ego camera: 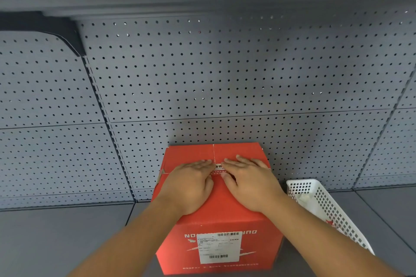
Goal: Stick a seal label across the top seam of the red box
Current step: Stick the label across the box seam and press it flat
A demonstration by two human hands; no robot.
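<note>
Both palms down flat: left hand and right hand spread, fingers released, pressing the seal label across the top seam of the red box. The box stands on a grey shelf, against the pegboard back panel; shipping sticker faces us. White basket just beside, right.

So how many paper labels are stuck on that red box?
2 that I can see. A seal label lies across the top seam, mostly covered by the left hand and right hand. A white shipping label is on the front face. Other sides are hidden.
</note>
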